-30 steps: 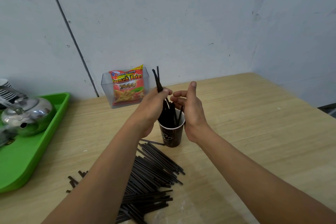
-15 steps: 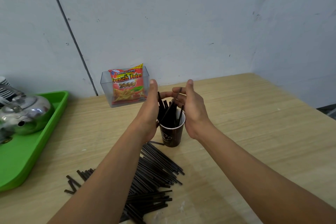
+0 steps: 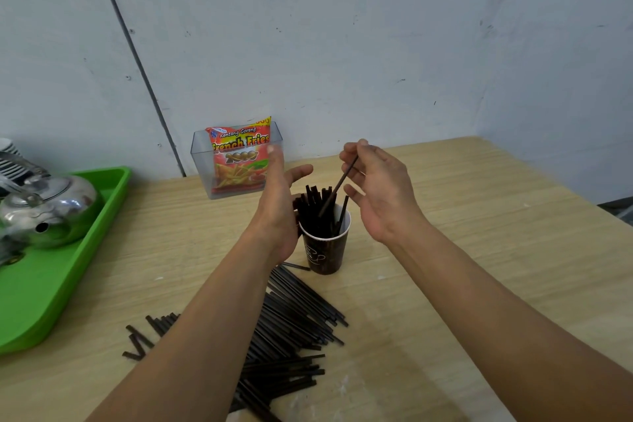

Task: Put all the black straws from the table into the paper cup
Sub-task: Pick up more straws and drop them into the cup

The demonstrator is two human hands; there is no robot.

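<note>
Pinching a single black straw (image 3: pixel 337 187) near its top between thumb and forefinger, the right hand (image 3: pixel 380 188) hangs above and just right of the paper cup (image 3: pixel 325 252). The straw slants down to the left, its lower end inside the cup's rim. The other fingers of that hand are loosely spread.

The left hand (image 3: pixel 277 205) stands edge-up just beside the cup's left side, fingers straight, thumb stretched out toward the straws, holding nothing. Whether its palm touches the cup I cannot tell.

The cup, dark brown with a white inside, stands upright near the middle of the wooden surface (image 3: pixel 479 267) and holds a bundle of straws (image 3: pixel 313 209) standing on end.

Toward the front edge, starting just beside the cup's base, lies a large pile of black straws (image 3: pixel 298 319), partly hidden under the left forearm, with a few loose straws (image 3: pixel 157 325) scattered to its left.

At the left edge sits a green tray (image 3: pixel 51 284) bearing a metal kettle (image 3: pixel 48 212). At the far edge, against the wall, a clear plastic box (image 3: pixel 202 168) holds a French Fries snack packet (image 3: pixel 239 161).
</note>
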